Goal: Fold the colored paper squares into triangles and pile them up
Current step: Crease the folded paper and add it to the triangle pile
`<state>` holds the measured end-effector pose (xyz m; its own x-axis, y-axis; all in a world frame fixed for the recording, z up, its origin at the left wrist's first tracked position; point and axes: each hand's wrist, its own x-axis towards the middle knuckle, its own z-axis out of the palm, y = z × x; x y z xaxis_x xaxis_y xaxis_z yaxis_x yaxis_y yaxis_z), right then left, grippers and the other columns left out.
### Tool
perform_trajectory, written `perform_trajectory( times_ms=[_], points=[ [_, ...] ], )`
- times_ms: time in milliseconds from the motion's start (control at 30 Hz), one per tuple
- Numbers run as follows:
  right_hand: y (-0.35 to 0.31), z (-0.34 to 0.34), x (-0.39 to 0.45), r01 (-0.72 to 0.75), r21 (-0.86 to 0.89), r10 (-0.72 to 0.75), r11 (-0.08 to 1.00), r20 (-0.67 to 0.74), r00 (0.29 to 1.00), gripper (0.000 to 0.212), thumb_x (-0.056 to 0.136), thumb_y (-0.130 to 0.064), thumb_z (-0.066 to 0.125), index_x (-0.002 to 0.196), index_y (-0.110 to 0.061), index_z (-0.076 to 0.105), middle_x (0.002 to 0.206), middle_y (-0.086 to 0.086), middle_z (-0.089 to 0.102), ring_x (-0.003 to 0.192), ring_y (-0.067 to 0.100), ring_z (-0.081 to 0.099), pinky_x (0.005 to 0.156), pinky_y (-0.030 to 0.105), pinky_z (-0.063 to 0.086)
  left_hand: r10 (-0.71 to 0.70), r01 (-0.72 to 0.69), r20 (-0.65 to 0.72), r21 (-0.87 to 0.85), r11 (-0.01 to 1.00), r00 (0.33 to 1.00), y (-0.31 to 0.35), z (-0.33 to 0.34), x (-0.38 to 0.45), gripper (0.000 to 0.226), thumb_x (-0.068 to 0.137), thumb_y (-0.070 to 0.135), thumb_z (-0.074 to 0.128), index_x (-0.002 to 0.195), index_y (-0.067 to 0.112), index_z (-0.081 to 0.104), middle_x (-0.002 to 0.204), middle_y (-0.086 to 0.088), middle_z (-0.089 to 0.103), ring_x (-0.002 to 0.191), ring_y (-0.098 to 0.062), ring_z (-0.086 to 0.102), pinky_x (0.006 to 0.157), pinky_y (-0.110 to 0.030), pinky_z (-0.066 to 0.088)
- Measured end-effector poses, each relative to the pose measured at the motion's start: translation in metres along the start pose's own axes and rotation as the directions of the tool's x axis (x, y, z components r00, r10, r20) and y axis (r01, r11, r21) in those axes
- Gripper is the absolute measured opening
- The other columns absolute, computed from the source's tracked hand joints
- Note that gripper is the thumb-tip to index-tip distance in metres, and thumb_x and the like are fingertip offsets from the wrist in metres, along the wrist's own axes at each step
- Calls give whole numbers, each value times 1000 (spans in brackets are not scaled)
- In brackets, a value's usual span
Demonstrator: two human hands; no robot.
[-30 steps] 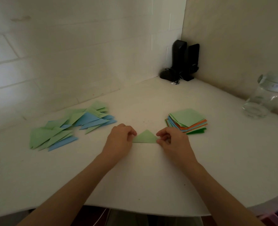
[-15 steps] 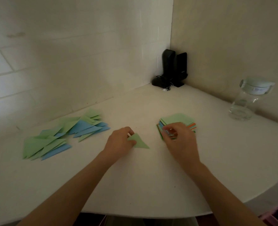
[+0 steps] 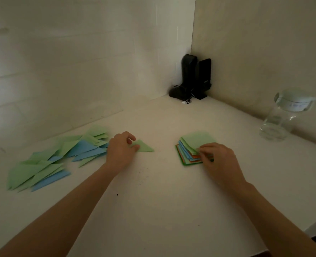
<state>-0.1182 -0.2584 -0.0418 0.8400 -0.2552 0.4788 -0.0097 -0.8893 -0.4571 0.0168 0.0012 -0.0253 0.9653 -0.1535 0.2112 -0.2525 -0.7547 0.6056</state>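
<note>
My left hand (image 3: 121, 152) pinches the left corner of a folded light green triangle (image 3: 145, 147) that lies on the white table (image 3: 153, 201). Just left of it spreads a loose pile of green and blue folded triangles (image 3: 57, 156). To the right sits a stack of paper squares (image 3: 194, 147), light green on top with blue, orange and dark green edges below. My right hand (image 3: 218, 160) rests on the stack's near right corner, its curled fingertips on the corner of the top sheets.
Two black speakers (image 3: 196, 78) with a cable stand in the far corner by the walls. A clear glass jar (image 3: 285, 117) with a pale lid stands at the right. The table's curved front edge runs close to my forearms.
My right hand let go of the triangle and moved right onto the square stack. My left hand has slid the triangle left toward the folded pile.
</note>
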Motion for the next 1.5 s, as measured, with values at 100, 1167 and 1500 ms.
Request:
perform_trajectory(
  times_ms=[100, 1167, 1500],
  points=[
    [0, 0, 0, -8, 0, 8, 1000, -41, 999, 8, 81, -16, 70, 87, -14, 75, 92, 2, 72, 82, 24, 65, 77, 40, 53, -2, 2, 1, -43, 999, 1000, -1, 0, -3, 18, 79, 24, 74, 93, 21, 62, 92, 1, 59, 77, -12, 51, 69, -24, 40],
    [-98, 25, -61, 130, 178, -157, 975, 148, 976, 25, 81, -47, 53, 75, -27, 67, 82, -14, 63, 79, 14, 60, 71, 38, 51, 416, -406, -5, -227, 885, 909, 3, -9, -120, 18, 77, 34, 71, 73, 17, 70, 88, 9, 65, 84, 1, 58, 79, -12, 44],
    [-106, 17, -49, -100, 304, 8, 948, 289, 957, 19, 68, -21, 79, 84, -27, 71, 90, -10, 65, 85, 5, 59, 83, 24, 46, 100, -40, 211, -273, 961, 972, 14, -19, -99, 29, 59, 11, 84, 78, 26, 69, 83, 9, 67, 79, -5, 61, 68, -6, 45]
  ],
)
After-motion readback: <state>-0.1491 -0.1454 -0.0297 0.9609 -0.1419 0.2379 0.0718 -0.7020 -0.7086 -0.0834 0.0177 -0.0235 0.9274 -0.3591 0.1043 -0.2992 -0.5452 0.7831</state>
